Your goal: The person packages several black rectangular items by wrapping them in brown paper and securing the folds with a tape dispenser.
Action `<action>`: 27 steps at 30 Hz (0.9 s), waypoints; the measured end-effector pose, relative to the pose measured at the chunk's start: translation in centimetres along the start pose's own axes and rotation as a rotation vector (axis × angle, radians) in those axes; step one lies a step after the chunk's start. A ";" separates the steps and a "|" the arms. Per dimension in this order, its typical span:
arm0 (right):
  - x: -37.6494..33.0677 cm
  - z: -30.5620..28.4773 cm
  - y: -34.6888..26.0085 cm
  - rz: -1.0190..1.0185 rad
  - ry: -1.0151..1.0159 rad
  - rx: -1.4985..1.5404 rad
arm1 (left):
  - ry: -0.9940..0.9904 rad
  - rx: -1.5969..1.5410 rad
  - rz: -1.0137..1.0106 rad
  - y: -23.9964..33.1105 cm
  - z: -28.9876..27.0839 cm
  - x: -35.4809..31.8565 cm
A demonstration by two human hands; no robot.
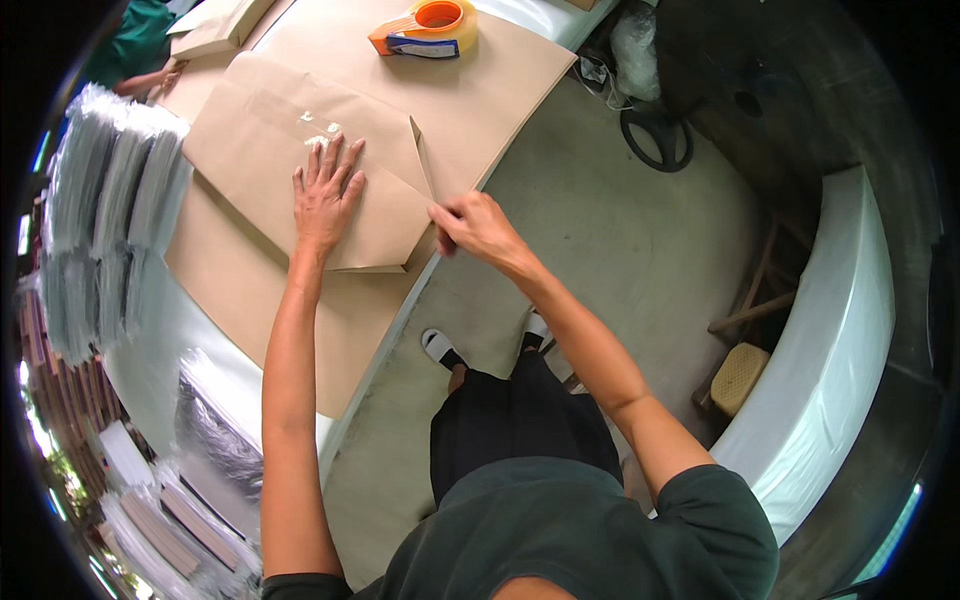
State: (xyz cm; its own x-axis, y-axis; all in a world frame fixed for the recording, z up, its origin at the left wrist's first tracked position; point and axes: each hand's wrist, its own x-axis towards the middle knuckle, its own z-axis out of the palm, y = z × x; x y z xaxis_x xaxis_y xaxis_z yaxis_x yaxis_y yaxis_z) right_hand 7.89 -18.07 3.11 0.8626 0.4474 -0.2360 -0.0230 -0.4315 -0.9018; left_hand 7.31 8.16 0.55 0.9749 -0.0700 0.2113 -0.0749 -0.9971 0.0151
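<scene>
A flat, folded brown paper parcel (240, 140) lies at an angle on the table. A strip of clear tape (318, 127) runs across its top, with shiny glints on it. My left hand (325, 195) rests flat on the parcel just below the tape, fingers spread and empty. At the parcel's right side a folded flap (420, 160) stands slightly open. My right hand (478, 228) is closed at the edge beneath that flap, its fingers curled around the paper corner; the lower fingers are a little blurred. An orange and blue tape dispenser (437, 30) lies beyond the parcel.
Brown paper sheets (510, 80) cover the table. Plastic-wrapped stacks (115, 190) stand at the left. Another person's hand (168, 78) touches a brown paper package (215, 25) at the far left. A stool (740, 378) and a white-covered surface (830, 330) are at the right.
</scene>
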 end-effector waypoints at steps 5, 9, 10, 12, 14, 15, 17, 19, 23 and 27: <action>5.3 -3.3 3.0 -0.399 0.238 -0.331 | -0.017 -0.042 -0.027 1.4 -0.2 0.6; 11.1 -3.6 7.2 -0.956 0.097 -0.544 | -0.001 -0.071 -0.001 1.8 0.1 1.2; 10.0 -3.2 7.8 -1.017 0.027 -0.582 | 0.008 -0.063 0.001 1.5 0.0 0.7; 8.8 -3.4 9.2 -1.048 -0.122 -0.633 | -0.003 -0.063 -0.016 1.8 -0.1 0.6; 7.1 -3.3 8.9 -1.055 -0.219 -0.636 | -0.011 -0.045 -0.035 1.3 -0.2 0.3; 6.0 -3.4 8.6 -1.047 -0.296 -0.649 | -0.005 -0.033 -0.037 1.2 -0.2 0.3; 4.4 -3.8 8.4 -1.049 -0.401 -0.575 | 0.011 -0.024 -0.057 1.1 0.0 0.3; 3.5 -5.2 8.0 -1.047 -0.506 -0.512 | 0.005 0.012 -0.039 1.2 0.2 0.6; 3.6 -7.9 2.4 -0.932 -0.944 -0.676 | 0.015 -0.038 -0.081 0.7 0.1 -0.1; 10.4 -7.9 -3.9 -0.740 -0.444 -0.159 | 0.072 -0.356 -0.138 1.2 0.1 0.3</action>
State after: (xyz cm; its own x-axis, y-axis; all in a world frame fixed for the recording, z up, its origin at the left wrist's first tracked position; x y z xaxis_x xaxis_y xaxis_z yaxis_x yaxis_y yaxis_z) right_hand 20.96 -17.87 7.04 0.3508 0.9049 0.2410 0.5640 0.0013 -0.8258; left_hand 7.53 6.94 0.55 0.9647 0.0787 0.2512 -0.0246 -0.9232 0.3835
